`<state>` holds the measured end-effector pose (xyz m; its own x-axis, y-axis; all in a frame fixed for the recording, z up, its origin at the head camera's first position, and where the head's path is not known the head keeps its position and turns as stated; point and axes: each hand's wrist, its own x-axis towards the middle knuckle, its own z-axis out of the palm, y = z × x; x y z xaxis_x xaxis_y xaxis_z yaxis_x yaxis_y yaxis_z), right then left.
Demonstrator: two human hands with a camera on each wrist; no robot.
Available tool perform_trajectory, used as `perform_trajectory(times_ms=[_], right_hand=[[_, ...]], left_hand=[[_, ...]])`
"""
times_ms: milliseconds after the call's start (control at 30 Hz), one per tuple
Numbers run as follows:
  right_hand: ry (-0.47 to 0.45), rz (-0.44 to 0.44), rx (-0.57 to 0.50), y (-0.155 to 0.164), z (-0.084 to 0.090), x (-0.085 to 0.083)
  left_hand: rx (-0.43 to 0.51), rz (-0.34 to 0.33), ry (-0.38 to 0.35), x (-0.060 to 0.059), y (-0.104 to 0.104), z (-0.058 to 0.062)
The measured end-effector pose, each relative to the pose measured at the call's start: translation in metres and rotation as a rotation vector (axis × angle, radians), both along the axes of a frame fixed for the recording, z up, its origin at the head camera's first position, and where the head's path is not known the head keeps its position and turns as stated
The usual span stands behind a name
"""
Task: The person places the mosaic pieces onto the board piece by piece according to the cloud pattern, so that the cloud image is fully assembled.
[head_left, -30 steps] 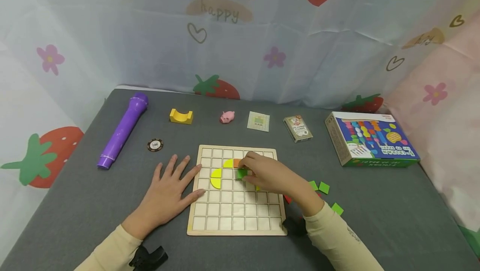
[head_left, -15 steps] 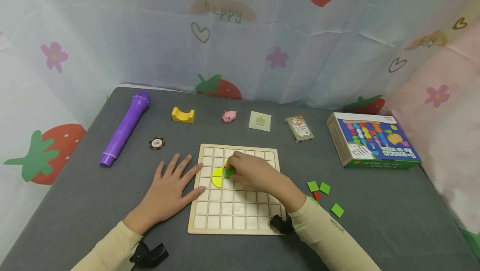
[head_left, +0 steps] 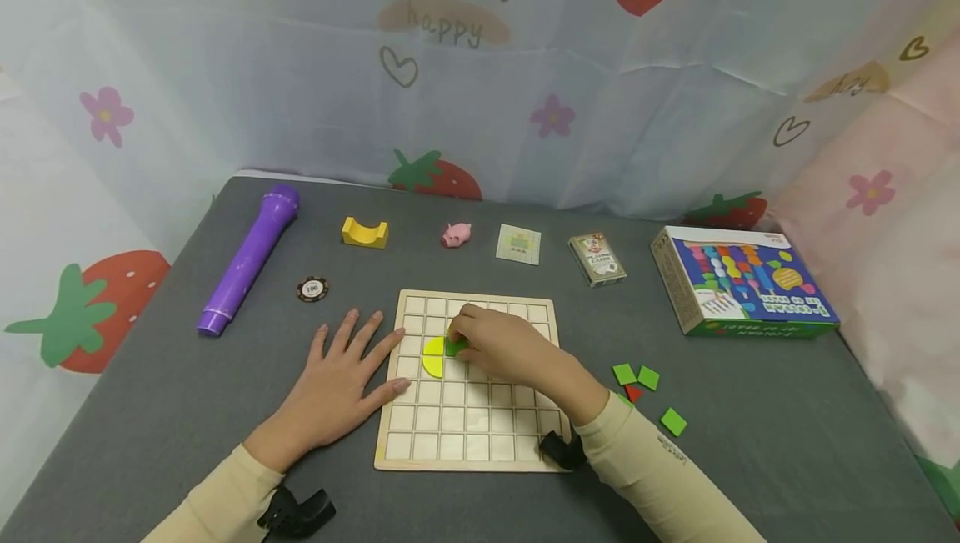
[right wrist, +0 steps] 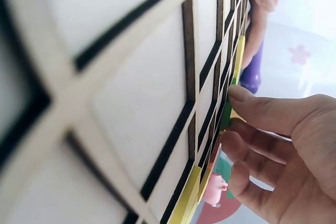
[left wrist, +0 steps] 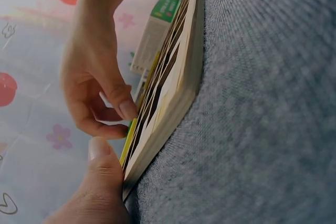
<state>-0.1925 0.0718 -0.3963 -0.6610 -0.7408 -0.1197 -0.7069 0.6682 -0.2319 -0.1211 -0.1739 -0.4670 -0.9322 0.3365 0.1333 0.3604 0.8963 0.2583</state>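
A wooden grid board (head_left: 450, 444) lies on the table in the head view. My right hand (head_left: 502, 349) is over its upper middle, thumb and fingertips pinching a green square tile (head_left: 453, 349) right at a grid cell. Just left of that tile sit two yellow rounded pieces (head_left: 432, 359), one above the other. In the right wrist view, another yellow piece (right wrist: 185, 199) and an orange edge (right wrist: 216, 148) show near the fingers; in the head view my hand hides them. My left hand (head_left: 333, 397) lies spread, thumb and fingertip touching the board's left edge.
Right of the board lie several green tiles (head_left: 673, 421) and a red triangle (head_left: 633, 393). Along the back stand a purple microphone (head_left: 250, 259), yellow block (head_left: 365, 233), pink pig (head_left: 456, 234), pattern card (head_left: 518, 244), card pack (head_left: 597, 259) and game box (head_left: 746, 280). A poker chip (head_left: 312, 289) lies left.
My right hand has moved left across the board with the green tile, up beside the yellow pieces, and then stays nearly still there. The left hand keeps its place.
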Motion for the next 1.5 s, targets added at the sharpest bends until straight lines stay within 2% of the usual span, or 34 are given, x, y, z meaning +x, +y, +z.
perform_trajectory(times_ms=[300,467,800,1033,1133,1333,1500], right_hand=[[0.031,0.005,-0.007,0.003,-0.001,0.002],[0.064,-0.005,-0.066,0.017,0.008,0.004],[0.051,-0.19,-0.06,0.088,0.032,0.01],[-0.071,-0.312,-0.131,0.141,0.032,0.02],[-0.092,-0.341,-0.128,0.159,0.032,0.025],[-0.096,-0.322,-0.066,0.179,0.031,0.028],[-0.114,-0.3,-0.06,0.186,0.022,0.026]], left_hand=[[0.015,-0.016,-0.02,0.001,0.001,-0.003],[0.01,-0.012,-0.021,0.001,0.001,-0.004],[0.009,-0.009,-0.02,0.001,-0.002,-0.002],[0.014,-0.012,0.013,0.001,-0.003,0.0],[0.015,-0.014,0.006,0.001,-0.003,0.0],[0.013,-0.004,-0.023,0.0,-0.002,-0.002],[0.012,-0.012,-0.019,-0.001,-0.001,-0.003]])
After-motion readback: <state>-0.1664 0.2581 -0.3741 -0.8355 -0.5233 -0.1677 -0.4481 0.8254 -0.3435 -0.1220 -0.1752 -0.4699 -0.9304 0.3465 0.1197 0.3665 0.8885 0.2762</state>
